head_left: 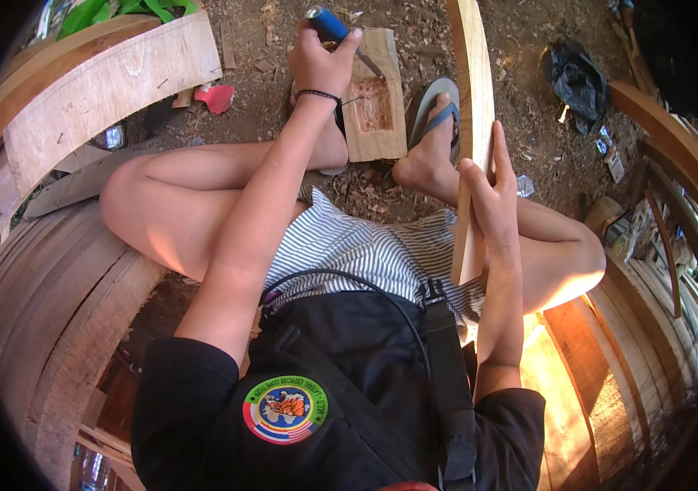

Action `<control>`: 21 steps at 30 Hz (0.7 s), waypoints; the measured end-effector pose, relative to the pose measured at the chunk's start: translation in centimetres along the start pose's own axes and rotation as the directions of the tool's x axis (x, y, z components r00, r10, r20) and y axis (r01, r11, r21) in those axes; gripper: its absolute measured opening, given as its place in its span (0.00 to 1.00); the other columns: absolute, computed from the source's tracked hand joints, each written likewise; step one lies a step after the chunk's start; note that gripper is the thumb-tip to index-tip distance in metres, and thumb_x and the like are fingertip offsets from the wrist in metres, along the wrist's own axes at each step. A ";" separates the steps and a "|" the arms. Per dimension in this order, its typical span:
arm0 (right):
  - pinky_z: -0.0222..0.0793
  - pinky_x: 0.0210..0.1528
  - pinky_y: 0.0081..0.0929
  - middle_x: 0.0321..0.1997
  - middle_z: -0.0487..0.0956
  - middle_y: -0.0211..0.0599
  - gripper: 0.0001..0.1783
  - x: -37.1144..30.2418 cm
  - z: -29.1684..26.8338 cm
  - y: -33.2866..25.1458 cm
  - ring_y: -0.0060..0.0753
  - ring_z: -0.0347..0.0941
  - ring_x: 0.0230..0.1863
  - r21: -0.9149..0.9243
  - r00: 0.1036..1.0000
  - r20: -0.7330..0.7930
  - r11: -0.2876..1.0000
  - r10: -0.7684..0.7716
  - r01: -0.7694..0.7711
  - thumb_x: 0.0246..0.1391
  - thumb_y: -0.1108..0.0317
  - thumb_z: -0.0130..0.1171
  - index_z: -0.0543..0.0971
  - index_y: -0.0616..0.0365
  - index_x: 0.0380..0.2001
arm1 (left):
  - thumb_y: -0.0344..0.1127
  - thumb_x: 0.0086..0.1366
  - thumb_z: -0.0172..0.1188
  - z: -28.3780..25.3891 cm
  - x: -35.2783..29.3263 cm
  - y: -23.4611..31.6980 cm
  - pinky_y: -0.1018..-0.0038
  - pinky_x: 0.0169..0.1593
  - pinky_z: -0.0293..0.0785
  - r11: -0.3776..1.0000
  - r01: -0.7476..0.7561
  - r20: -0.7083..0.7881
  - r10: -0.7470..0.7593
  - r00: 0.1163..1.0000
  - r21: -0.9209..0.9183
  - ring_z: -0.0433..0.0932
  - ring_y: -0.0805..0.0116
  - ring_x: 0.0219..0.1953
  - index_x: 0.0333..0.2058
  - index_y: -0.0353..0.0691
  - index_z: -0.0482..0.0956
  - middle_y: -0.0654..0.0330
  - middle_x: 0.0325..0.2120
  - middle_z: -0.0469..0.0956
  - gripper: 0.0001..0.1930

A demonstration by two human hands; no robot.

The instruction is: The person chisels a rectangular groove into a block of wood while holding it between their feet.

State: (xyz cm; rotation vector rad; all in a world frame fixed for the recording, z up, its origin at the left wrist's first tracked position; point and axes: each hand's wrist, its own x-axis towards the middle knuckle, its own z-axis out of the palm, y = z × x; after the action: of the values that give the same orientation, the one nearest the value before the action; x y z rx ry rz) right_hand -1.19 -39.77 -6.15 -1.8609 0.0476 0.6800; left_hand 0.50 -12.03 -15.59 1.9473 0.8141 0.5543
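My left hand (324,67) is closed round the blue handle of a chisel (331,26), its metal blade slanting down to the right. The blade's tip is over the upper part of a wooden block (378,147), at the edge of a rough rectangular hollow cut into it. This block lies on the ground between my feet. On the right, my right hand (492,188) grips a long, slightly curved wooden board (473,90) with thumb and a finger stretched along it. The board passes upright beside my right foot and down to my lap; the fingers behind it are hidden.
Curved planks (112,94) with nails stand at the left. Stacked boards (71,278) lie beside my left leg, others (611,352) at the right. Wood chips litter the dirt floor (259,49). A black plastic bag (576,82) and a red scrap (216,98) lie there.
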 end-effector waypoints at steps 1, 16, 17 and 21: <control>0.70 0.54 0.25 0.61 0.71 0.52 0.47 0.0 0.0 -0.3 0.33 0.72 0.55 -0.005 1.000 0.004 1.000 0.013 -0.013 0.52 0.64 0.61 0.51 0.68 0.71 | 0.49 0.52 0.73 0.1 0.0 -0.1 0.65 0.45 0.77 1.000 -0.010 -0.001 0.010 1.000 0.000 0.83 0.59 0.37 0.36 0.38 0.76 0.55 0.32 0.83 0.23; 0.67 0.59 0.31 0.63 0.70 0.55 0.49 -0.9 -0.2 -3.8 0.39 0.71 0.60 -0.042 0.984 0.084 0.986 -0.157 0.161 0.49 0.65 0.63 0.52 0.66 0.71 | 0.41 0.55 0.74 1.1 -1.5 0.5 0.70 0.36 0.81 0.980 -0.197 0.093 0.197 0.976 -0.012 0.85 0.63 0.33 0.38 0.38 0.75 0.57 0.31 0.83 0.20; 0.67 0.59 0.33 0.63 0.70 0.56 0.50 -1.1 -0.5 -5.1 0.41 0.71 0.59 -0.065 0.965 0.076 0.964 -0.252 0.257 0.48 0.65 0.64 0.52 0.64 0.71 | 0.42 0.55 0.74 1.2 -1.5 0.4 0.70 0.36 0.81 0.973 -0.233 0.102 0.230 0.968 0.010 0.85 0.63 0.33 0.38 0.38 0.75 0.57 0.31 0.83 0.20; 0.72 0.52 0.32 0.55 0.75 0.51 0.56 -1.1 -0.7 -9.7 0.39 0.76 0.49 -0.003 0.858 0.016 0.858 -0.513 0.513 0.43 0.63 0.66 0.48 0.61 0.72 | 0.42 0.54 0.74 1.7 -1.4 0.4 0.69 0.37 0.80 0.953 -0.292 0.127 0.281 0.951 0.082 0.85 0.62 0.33 0.37 0.40 0.75 0.56 0.30 0.83 0.19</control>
State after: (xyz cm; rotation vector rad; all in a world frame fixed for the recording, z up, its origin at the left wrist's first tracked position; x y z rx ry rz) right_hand 1.56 -36.80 2.76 -1.7662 -0.4516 0.3165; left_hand 0.81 -14.20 -16.16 2.1860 0.4965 0.5752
